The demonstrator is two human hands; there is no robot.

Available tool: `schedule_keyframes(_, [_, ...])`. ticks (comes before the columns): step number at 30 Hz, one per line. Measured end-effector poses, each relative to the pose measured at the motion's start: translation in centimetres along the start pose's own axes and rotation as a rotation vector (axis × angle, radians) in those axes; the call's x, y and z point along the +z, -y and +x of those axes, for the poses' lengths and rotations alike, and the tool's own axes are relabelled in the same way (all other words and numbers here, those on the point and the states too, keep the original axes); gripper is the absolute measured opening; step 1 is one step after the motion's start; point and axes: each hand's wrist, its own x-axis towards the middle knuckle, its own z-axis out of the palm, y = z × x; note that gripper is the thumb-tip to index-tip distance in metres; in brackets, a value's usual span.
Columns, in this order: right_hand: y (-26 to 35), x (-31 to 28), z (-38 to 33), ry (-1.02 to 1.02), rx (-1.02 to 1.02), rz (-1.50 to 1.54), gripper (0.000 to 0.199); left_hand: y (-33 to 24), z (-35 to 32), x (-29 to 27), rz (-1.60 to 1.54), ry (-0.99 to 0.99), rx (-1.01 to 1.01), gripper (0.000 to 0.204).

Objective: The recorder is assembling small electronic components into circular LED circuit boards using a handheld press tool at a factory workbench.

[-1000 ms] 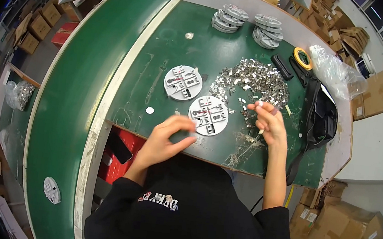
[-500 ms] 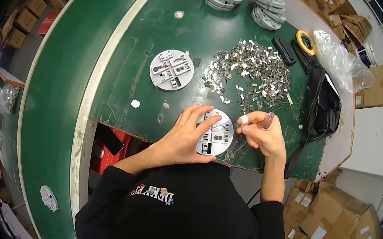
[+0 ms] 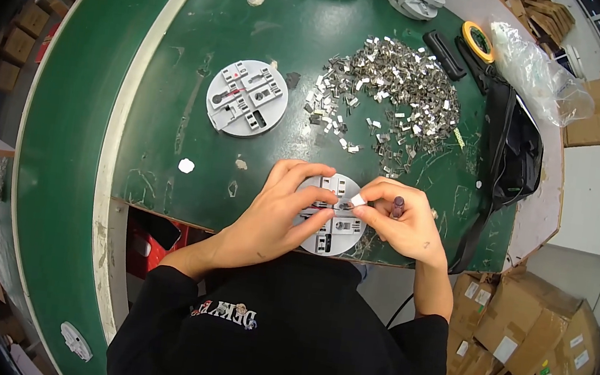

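Head view, read from the left: a pale strip edges the green tabletop [image 3: 181,60], and a white scrap [image 3: 186,166] lies near it. Further in sits a spare round grey disc [image 3: 246,97] with slotted recesses, well apart from the hands. At the near edge of the tabletop the left hand [image 3: 277,218] lies over a second round grey plate [image 3: 331,225], fingers spread and curled on its left half, pinning it flat; that grip is a loose hold-down, not a closed fist. The right hand [image 3: 404,226] meets it from the other side, thumb and forefinger pinched together on a small white-tipped piece [image 3: 358,199] right at the plate's middle, with a dark stubby tool [image 3: 397,205] tucked among the other fingers. Beyond the hands spreads a heap of small metal clips [image 3: 390,94]; to the far right lie a yellow tape roll [image 3: 480,42] and a clear plastic bag [image 3: 539,67]. The plate looks stiff, light and prone to sliding, so pressing near its rim seems wise; the clips are probably tiny, slick and springy, best pinched by their sides.
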Motion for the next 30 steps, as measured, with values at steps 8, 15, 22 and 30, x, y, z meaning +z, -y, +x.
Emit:
schedule_keyframes(8, [-0.4, 0.0, 0.5, 0.037, -0.124, -0.060, 0.008, 0.2, 0.2, 0.2, -0.029, -0.039, -0.040, 0.013])
schedule_keyframes(15, [-0.3, 0.5, 0.8, 0.059, -0.067, -0.064, 0.008, 0.1, 0.1, 0.4, -0.027, -0.056, -0.024, 0.012])
schedule_keyframes(22, [-0.4, 0.9, 0.8, 0.016, -0.161, -0.214, 0.007, 0.0, 0.0, 0.5, -0.023, -0.093, -0.007, 0.013])
schedule_keyframes(30, [0.0, 2.6, 0.4, -0.095, -0.414, -0.468, 0.011, 0.3, -0.8, 0.4, -0.069, -0.193, 0.019, 0.015])
